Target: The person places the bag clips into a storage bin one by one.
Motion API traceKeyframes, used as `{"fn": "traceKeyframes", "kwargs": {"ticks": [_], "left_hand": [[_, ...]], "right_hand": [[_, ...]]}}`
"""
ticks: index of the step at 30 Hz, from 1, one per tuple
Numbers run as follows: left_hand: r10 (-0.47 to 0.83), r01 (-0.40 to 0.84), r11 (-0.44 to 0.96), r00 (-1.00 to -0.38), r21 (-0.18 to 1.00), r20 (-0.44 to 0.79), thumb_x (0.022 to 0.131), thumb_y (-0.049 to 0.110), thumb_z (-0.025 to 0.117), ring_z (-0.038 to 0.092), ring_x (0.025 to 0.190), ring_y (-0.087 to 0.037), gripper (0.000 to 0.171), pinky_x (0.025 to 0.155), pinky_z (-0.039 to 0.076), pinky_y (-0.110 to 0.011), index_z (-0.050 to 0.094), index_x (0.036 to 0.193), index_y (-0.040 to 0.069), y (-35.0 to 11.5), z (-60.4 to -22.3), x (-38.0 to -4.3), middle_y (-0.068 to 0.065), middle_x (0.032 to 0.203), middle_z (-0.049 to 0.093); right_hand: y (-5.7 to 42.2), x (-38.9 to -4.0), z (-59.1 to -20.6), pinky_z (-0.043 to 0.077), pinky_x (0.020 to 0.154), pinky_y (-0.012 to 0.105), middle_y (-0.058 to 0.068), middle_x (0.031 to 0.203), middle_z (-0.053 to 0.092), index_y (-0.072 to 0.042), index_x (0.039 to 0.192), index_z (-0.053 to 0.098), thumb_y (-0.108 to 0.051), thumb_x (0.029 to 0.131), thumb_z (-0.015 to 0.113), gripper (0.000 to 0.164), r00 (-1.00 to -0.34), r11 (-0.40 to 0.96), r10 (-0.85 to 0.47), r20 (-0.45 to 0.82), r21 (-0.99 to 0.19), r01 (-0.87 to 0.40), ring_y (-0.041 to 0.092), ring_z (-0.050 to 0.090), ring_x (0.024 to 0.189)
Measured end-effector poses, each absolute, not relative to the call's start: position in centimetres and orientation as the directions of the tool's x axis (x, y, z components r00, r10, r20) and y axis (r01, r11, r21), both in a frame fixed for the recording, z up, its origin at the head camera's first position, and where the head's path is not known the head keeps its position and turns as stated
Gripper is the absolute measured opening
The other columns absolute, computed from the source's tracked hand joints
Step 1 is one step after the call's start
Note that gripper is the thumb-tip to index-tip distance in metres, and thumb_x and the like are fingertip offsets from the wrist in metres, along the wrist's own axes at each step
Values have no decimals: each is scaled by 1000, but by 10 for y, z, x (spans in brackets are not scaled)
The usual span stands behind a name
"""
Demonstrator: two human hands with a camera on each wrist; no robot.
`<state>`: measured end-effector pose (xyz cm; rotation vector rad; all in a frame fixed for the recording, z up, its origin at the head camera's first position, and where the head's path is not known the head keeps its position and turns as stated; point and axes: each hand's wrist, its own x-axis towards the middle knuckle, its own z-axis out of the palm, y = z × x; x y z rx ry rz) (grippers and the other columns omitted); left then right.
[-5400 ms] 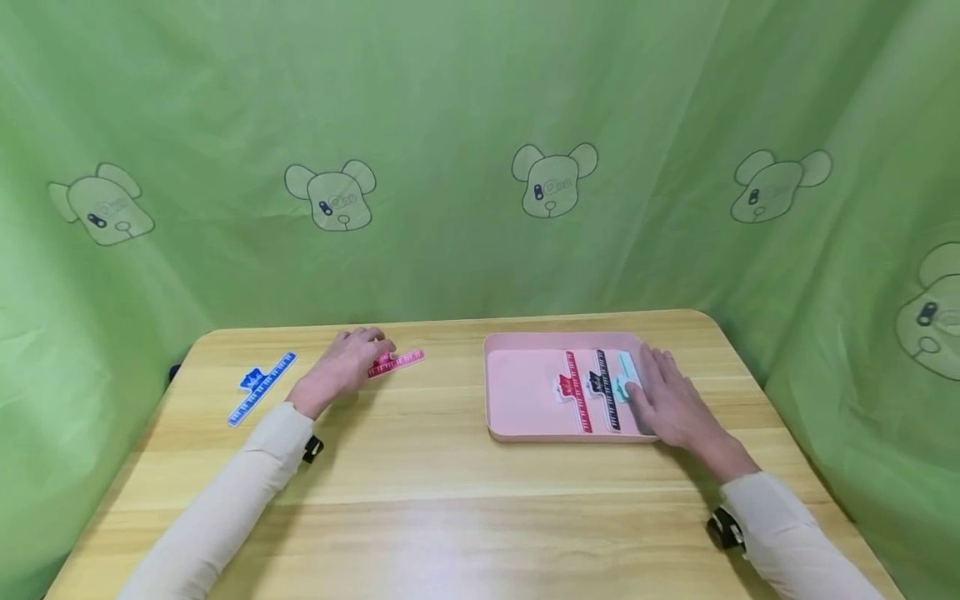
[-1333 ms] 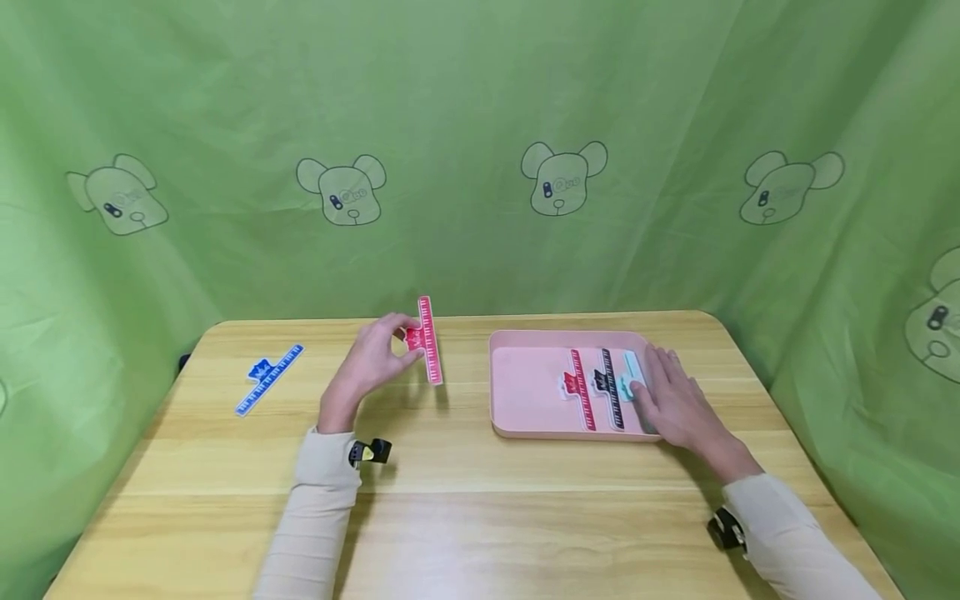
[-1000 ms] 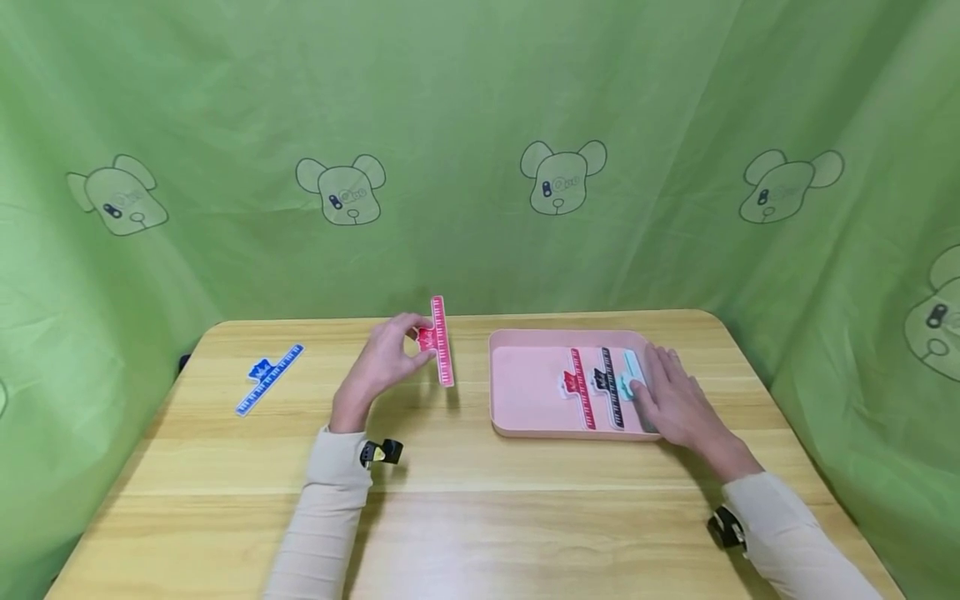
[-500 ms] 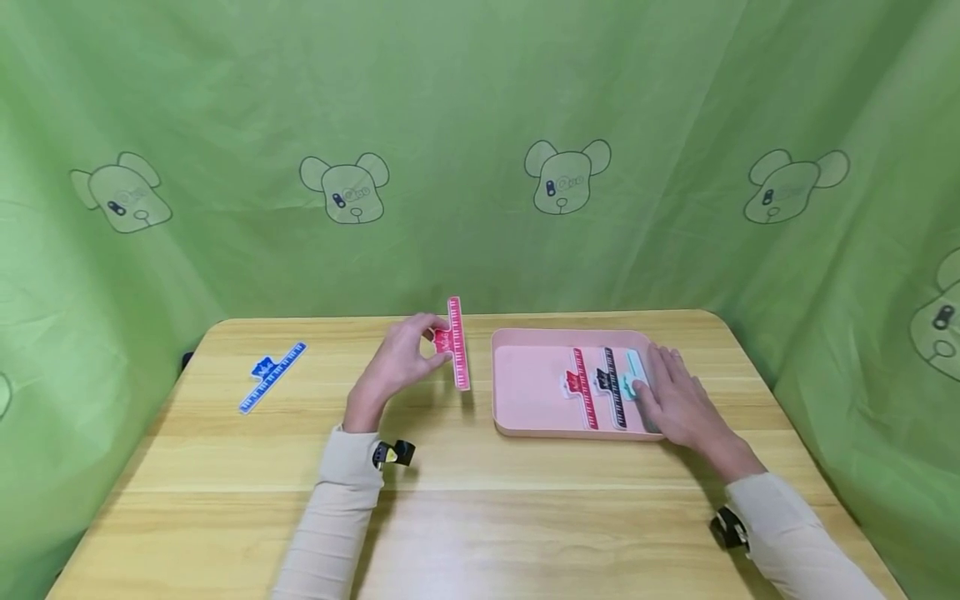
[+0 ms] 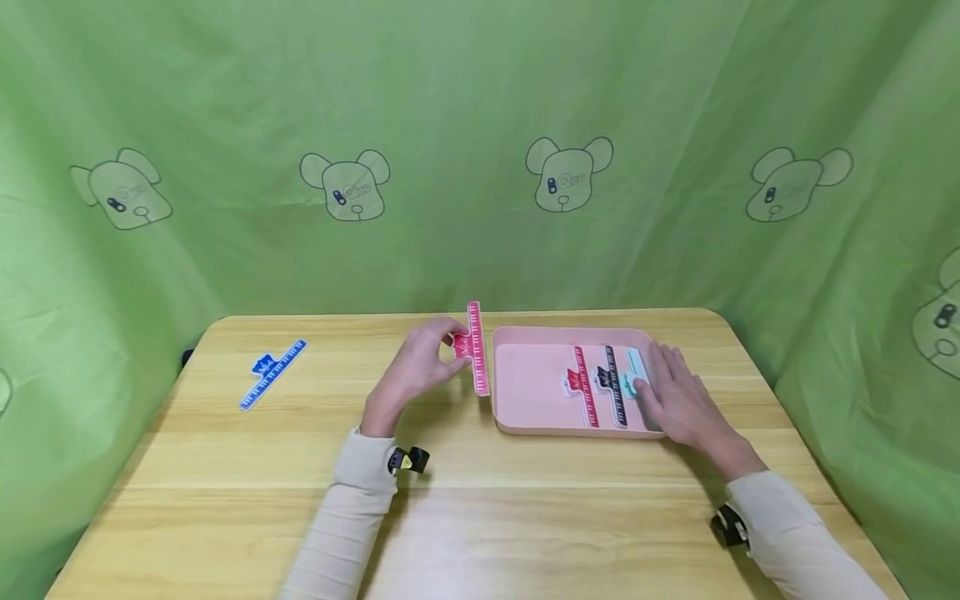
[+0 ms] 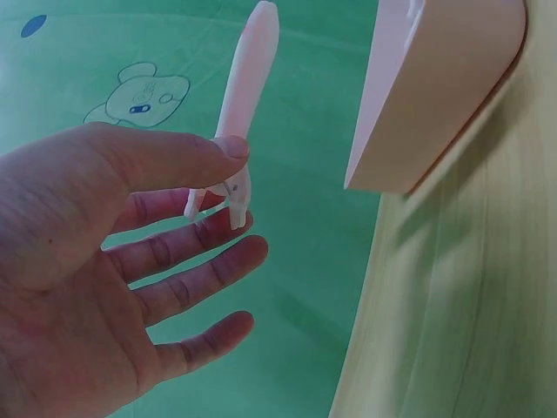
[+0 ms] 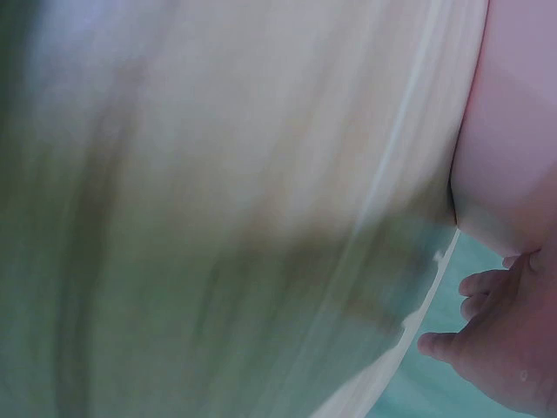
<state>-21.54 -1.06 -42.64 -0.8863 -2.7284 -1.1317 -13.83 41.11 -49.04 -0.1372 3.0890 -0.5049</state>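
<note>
My left hand (image 5: 416, 367) pinches a pink clip (image 5: 477, 354) printed with piano keys, by its handle. The clip is held up just left of the pink tray (image 5: 525, 387). In the left wrist view, thumb and index finger grip the pink clip (image 6: 248, 78) edge-on while the other fingers are spread. My right hand (image 5: 678, 404) rests along the tray's right side with fingers straight. Inside the tray lie a red clip (image 5: 587, 392), a black clip (image 5: 617, 392) and a mint clip (image 5: 637, 364), side by side. The right fingers and thumb partly cover the mint one.
A blue clip (image 5: 273, 375) lies slantwise at the left of the wooden table (image 5: 480, 517). Behind and beside the table hangs a green curtain (image 5: 450, 100) with printed bear heads. Each wrist wears a black camera.
My left hand has picked the pink clip off the table, turned it nearly upright and carried it right to beside the tray's left wall. The right hand has stayed in place.
</note>
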Motion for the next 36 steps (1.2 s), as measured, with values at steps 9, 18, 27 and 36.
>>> {"fn": "traceKeyframes", "kwargs": {"ticks": [9,18,27,36], "left_hand": [[492,540,572,-828,617,269,87,11,82,64,103,-21,40,91,56,-33,66,123,3,3,-427,-212,-6,113,69],[497,531,525,-826,665,267,84,3,83,64,107,-30,44,94,56,-44,66,125,1,17,-428,-210,-11,119,67],[495,512,550,-836,659,237,86,8,83,64,108,-29,45,90,57,-35,66,127,3,33,-430,-206,-9,121,65],[486,507,584,-844,634,227,88,10,81,66,107,-29,41,88,57,-30,67,125,2,42,-434,-206,-9,118,66]], "right_hand": [[410,-138,-490,10,114,76,37,163,4,3,161,-3,-47,109,28,79,-997,946,-82,9,-313,-81,54,3,151],[411,-140,-490,10,115,76,37,163,4,4,161,-3,-46,109,29,79,-996,947,-86,11,-311,-85,54,2,151],[412,-139,-492,9,116,75,36,164,3,2,161,-5,-48,109,27,79,-996,945,-89,7,-317,-86,54,2,151],[411,-139,-492,10,115,76,37,163,4,4,161,-3,-47,109,28,79,-996,944,-90,16,-319,-91,55,3,151]]}}
